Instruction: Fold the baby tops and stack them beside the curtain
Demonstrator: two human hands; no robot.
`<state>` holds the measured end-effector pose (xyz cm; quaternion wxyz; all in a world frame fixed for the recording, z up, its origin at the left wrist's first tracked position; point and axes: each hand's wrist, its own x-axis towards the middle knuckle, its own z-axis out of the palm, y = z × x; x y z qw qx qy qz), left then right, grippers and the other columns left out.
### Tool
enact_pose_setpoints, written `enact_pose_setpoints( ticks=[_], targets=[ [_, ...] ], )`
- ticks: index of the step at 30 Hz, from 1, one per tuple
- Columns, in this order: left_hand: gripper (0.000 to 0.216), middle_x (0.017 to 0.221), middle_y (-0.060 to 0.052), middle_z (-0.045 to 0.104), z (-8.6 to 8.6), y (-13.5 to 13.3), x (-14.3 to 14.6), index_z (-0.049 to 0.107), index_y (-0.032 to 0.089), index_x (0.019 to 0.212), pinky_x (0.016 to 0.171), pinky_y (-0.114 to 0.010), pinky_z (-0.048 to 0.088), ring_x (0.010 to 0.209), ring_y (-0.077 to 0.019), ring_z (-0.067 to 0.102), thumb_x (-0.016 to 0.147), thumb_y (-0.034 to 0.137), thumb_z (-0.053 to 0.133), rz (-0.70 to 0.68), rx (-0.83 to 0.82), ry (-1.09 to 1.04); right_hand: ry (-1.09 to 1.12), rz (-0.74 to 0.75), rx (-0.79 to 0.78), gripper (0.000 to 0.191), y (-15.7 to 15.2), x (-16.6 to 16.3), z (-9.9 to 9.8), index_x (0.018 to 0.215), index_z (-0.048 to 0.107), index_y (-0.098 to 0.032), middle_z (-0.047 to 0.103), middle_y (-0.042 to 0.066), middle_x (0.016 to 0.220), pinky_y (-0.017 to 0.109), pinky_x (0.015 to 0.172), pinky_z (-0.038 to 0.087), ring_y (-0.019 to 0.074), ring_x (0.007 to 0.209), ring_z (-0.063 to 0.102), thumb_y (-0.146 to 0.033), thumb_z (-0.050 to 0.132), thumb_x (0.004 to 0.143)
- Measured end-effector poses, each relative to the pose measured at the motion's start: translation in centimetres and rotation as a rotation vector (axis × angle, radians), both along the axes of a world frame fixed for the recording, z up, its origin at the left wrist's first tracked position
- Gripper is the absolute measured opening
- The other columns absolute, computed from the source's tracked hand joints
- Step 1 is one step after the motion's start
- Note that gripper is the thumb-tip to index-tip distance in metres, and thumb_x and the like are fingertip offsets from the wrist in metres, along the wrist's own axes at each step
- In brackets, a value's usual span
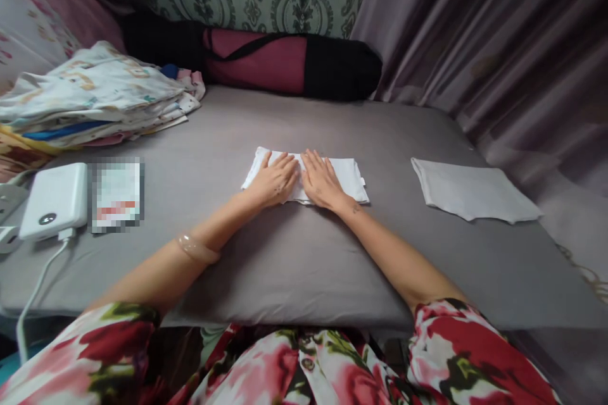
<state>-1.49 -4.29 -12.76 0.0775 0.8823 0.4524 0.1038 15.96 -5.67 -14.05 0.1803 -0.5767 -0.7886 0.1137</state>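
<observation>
A folded white cloth (pixel 350 177) lies flat on the grey sheet in front of me, with a small tag at its right edge. My left hand (pixel 275 178) rests palm down on its left half, fingers stretched out. Close beside it, my right hand (pixel 322 180) lies flat on the middle of the cloth, fingers also extended. Both hands press on top and hold nothing. Part of the cloth is hidden under them. Another folded white cloth (pixel 475 190) lies apart on the right.
At the left sit a pile of patterned cloths (pixel 95 95), a white power bank (pixel 57 199) with a cable, and a blurred-out packet (pixel 117 193). A long black and maroon bag (pixel 266 60) lies along the back wall. Purple curtains (pixel 437 25) hang at the right.
</observation>
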Motion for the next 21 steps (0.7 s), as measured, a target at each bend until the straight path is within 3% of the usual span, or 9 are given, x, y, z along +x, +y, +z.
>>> enact_pose_setpoints(
  ticks=[4, 7, 10, 13, 16, 21],
  targets=[
    [0.059, 0.159, -0.01, 0.026, -1.6, -0.5, 0.3, 0.023, 0.012, 0.153, 0.12, -0.05, 0.002, 0.148, -0.025, 0.016, 0.101, 0.039, 0.016, -0.016, -0.074, 0.068, -0.124, -0.012, 0.019, 0.057, -1.1, -1.0, -0.6, 0.15, 0.033, -0.009, 0.027, 0.013, 0.158, 0.045, 0.12, 0.008, 0.0244, 0.147, 0.018, -0.025, 0.029, 0.096],
    [0.062, 0.161, -0.01, 0.019, -1.7, 0.0, 0.0, 0.019, 0.012, 0.154, 0.12, -0.049, 0.005, 0.149, -0.0241, 0.012, 0.101, 0.042, 0.013, -0.006, -0.103, 0.11, -0.147, -0.035, -0.001, 0.057, -0.9, -1.2, -0.2, 0.15, 0.033, -0.01, 0.029, 0.012, 0.158, 0.043, 0.12, 0.009, 0.0241, 0.146, 0.021, -0.027, 0.029, 0.096],
    [0.064, 0.16, -0.012, 0.019, -1.0, 0.5, -0.3, 0.02, 0.01, 0.154, 0.119, -0.048, 0.012, 0.149, -0.0244, 0.013, 0.1, 0.045, 0.014, -0.018, -0.157, 0.145, -0.139, -0.012, -0.073, 0.057, -0.6, -0.5, 0.5, 0.15, 0.032, -0.009, 0.028, 0.012, 0.158, 0.043, 0.12, 0.01, 0.0238, 0.146, 0.021, -0.03, 0.027, 0.097],
    [0.067, 0.159, -0.015, 0.021, -0.6, 0.8, -0.6, 0.027, 0.008, 0.151, 0.119, -0.047, 0.013, 0.149, -0.0256, 0.014, 0.1, 0.049, 0.017, 0.019, -0.069, 0.138, -0.117, -0.02, -0.083, 0.059, -0.6, 0.4, 0.8, 0.152, 0.027, -0.007, 0.024, 0.013, 0.159, 0.043, 0.12, 0.007, 0.0227, 0.148, 0.017, -0.033, 0.023, 0.099],
    [0.067, 0.158, -0.016, 0.025, -1.1, 0.9, -1.1, 0.03, 0.005, 0.15, 0.12, -0.045, 0.01, 0.148, -0.0265, 0.017, 0.1, 0.049, 0.017, 0.075, 0.013, 0.152, -0.139, -0.079, -0.051, 0.061, -0.9, 1.1, 0.4, 0.151, 0.026, -0.004, 0.025, 0.015, 0.158, 0.042, 0.12, 0.005, 0.0234, 0.148, 0.015, -0.035, 0.025, 0.099],
    [0.069, 0.158, -0.016, 0.026, -1.8, 1.3, -1.7, 0.027, 0.005, 0.151, 0.12, -0.045, 0.013, 0.148, -0.027, 0.018, 0.1, 0.049, 0.017, 0.071, -0.028, 0.195, -0.145, -0.081, -0.103, 0.062, -1.1, 1.5, -0.1, 0.15, 0.029, -0.003, 0.029, 0.015, 0.157, 0.038, 0.12, 0.008, 0.023, 0.147, 0.018, -0.038, 0.024, 0.099]
  ],
)
